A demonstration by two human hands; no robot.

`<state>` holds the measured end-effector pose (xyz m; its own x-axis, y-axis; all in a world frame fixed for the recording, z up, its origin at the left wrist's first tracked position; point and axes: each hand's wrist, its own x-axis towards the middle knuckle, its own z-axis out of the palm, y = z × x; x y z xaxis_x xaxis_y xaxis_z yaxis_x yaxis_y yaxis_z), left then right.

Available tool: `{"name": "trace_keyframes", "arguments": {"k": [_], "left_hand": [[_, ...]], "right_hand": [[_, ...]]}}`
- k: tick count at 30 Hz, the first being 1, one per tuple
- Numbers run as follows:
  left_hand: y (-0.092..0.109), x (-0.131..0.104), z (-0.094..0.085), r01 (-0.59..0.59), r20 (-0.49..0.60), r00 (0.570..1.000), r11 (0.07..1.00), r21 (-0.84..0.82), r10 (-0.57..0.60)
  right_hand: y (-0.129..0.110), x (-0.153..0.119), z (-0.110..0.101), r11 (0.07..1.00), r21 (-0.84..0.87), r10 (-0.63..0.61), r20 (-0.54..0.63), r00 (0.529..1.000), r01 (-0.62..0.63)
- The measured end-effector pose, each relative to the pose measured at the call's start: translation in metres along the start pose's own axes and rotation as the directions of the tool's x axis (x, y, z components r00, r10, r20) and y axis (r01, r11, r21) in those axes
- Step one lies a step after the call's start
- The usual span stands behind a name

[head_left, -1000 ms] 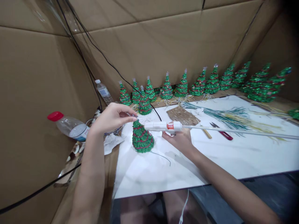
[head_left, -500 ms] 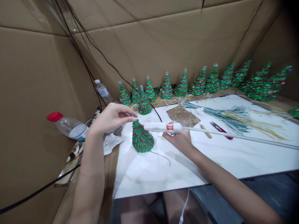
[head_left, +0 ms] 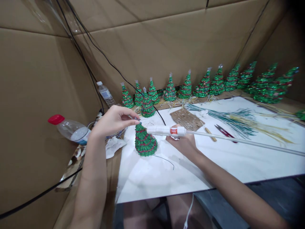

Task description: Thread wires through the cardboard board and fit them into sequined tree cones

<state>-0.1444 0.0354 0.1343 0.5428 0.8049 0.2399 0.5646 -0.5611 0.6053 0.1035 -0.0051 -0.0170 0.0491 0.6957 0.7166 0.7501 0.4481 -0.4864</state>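
A small green Christmas tree (head_left: 145, 141) with red garlands stands upright on the white board (head_left: 190, 171). At its top, the thumb and fingers of my left hand (head_left: 116, 120) are closed in a pinch on a small greyish piece (head_left: 137, 119), too small to make out fully. My right hand (head_left: 183, 143) grips a white hot glue gun (head_left: 164, 130) with an orange window. Its nozzle points left at the upper right side of the tree, close to it; I cannot tell whether they touch. From its back sticks a long glue stick (head_left: 238, 139).
Several finished trees (head_left: 169, 89) with pale stars line the cardboard back wall. On the board lie a corrugated cardboard piece (head_left: 187, 119), red-handled snips (head_left: 225, 133), a wooden-handled tool (head_left: 211, 134) and green and yellow wires (head_left: 233, 119). Bottles (head_left: 71, 128) stand at left.
Almost nothing differs. The greyish piece in my left fingers shows slightly more above the tree's tip; both hands and the glue gun stay in place.
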Motion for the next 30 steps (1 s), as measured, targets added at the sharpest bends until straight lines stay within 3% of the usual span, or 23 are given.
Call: {"name": "trace_keyframes", "arguments": {"k": [20,30], "left_hand": [[0.0006,-0.0011,-0.0008,0.016,0.006,1.000,1.000,0.001,-0.016],[0.0001,-0.0011,-0.0005,0.014,0.006,1.000,1.000,0.004,-0.014]], "right_hand": [[-0.0009,0.0028,-0.0047,0.999,0.027,0.024,0.035,0.999,-0.025],[-0.0006,0.0026,-0.0022,0.999,-0.027,-0.026,-0.034,0.999,0.025]]}}
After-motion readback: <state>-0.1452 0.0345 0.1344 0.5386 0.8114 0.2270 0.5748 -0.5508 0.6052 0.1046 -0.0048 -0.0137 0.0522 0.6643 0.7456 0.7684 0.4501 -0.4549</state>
